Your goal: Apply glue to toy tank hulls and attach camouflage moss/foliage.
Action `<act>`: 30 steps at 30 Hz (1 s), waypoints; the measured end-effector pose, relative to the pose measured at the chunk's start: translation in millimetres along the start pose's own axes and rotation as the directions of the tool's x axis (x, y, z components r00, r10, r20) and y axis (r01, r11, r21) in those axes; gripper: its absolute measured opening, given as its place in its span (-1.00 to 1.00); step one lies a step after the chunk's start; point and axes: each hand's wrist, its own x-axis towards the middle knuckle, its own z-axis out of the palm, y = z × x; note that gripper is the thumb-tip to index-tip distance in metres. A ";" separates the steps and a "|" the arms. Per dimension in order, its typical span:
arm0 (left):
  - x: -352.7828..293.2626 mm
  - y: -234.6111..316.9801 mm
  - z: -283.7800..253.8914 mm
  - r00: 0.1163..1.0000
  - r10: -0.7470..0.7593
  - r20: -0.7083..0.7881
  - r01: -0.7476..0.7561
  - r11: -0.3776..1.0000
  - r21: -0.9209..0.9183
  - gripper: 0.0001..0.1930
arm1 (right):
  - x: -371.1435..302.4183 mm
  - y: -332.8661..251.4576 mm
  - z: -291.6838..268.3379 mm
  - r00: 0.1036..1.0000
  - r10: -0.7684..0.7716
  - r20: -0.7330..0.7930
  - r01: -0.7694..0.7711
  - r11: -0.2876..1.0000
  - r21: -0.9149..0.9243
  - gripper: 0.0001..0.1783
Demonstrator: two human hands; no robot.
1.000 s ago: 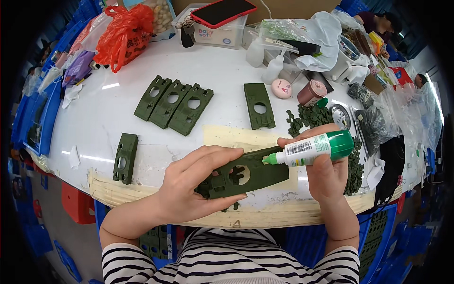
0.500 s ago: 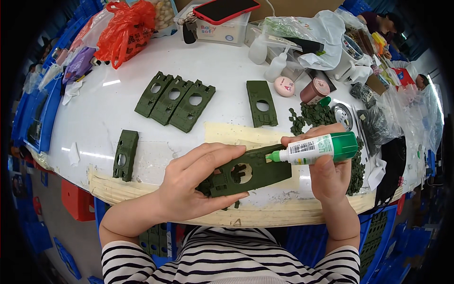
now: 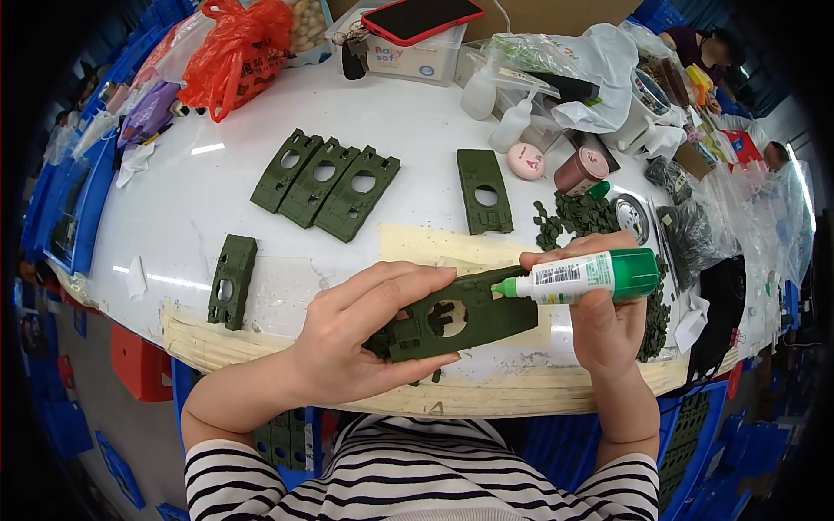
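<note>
My left hand (image 3: 360, 317) is closed around the left end of a dark green plastic model tank hull (image 3: 499, 319), which has a large round hole. It is tilted above the table's near edge. My right hand (image 3: 608, 321) grips a white glue bottle (image 3: 578, 276) with a green end and green nozzle. The bottle lies nearly level, its nozzle tip at the upper right part of the hull; whether they touch I cannot tell. Beyond my hands lie three similar hulls side by side (image 3: 326, 182), another hull (image 3: 485, 193) to their right, and a narrower one (image 3: 232, 282) at the left.
Small green parts (image 3: 586, 211) are heaped at the right, beside a pink jar (image 3: 580, 170) and a round pink case (image 3: 526, 161). White squeeze bottles (image 3: 514, 122), a phone (image 3: 421, 19) on a clear box and a red plastic bag (image 3: 236, 56) stand at the back. Yellowish tape (image 3: 261, 365) covers the near edge.
The whole view has shifted very slightly. Both hands keep their holds, and the glue nozzle stays at the same part of the hull.
</note>
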 end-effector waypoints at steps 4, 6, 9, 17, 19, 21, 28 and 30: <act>0.4 0.1 -0.2 1.000 0.004 -0.001 -0.004 1.000 -0.001 -0.34 | -0.5 0.9 -0.8 1.000 -0.004 -0.002 0.004 1.000 -0.012 -0.55; 0.1 0.2 0.1 1.000 -0.002 -0.003 0.002 1.000 -0.006 -0.34 | -0.4 0.5 -0.7 1.000 -0.007 -0.002 0.007 1.000 -0.021 -0.55; -0.3 0.9 -0.4 1.000 -0.016 0.005 0.016 1.000 -0.010 -0.34 | -0.2 0.6 -0.6 1.000 -0.011 -0.001 0.011 1.000 -0.026 -0.55; -0.3 -0.2 0.3 1.000 0.006 -0.003 -0.006 1.000 -0.015 -0.33 | -0.3 0.8 0.3 1.000 -0.015 -0.011 0.015 1.000 -0.024 -0.56; -0.2 0.0 0.3 1.000 0.002 -0.004 -0.002 1.000 -0.018 -0.33 | -0.1 0.7 0.3 1.000 -0.017 -0.008 0.017 0.999 -0.028 -0.56; 0.1 0.1 0.0 1.000 0.003 -0.002 -0.003 1.000 -0.017 -0.33 | -0.2 1.0 0.1 1.000 -0.020 -0.007 0.020 0.999 -0.026 -0.56; 0.2 0.0 -0.1 1.000 0.006 0.001 -0.006 1.000 -0.011 -0.33 | -0.3 1.3 0.0 1.000 -0.030 -0.010 0.030 0.999 -0.030 -0.56; -0.3 -0.4 0.2 1.000 0.002 0.002 -0.002 1.000 -0.012 -0.33 | -0.3 1.1 0.0 1.000 -0.027 -0.011 0.027 0.999 -0.030 -0.56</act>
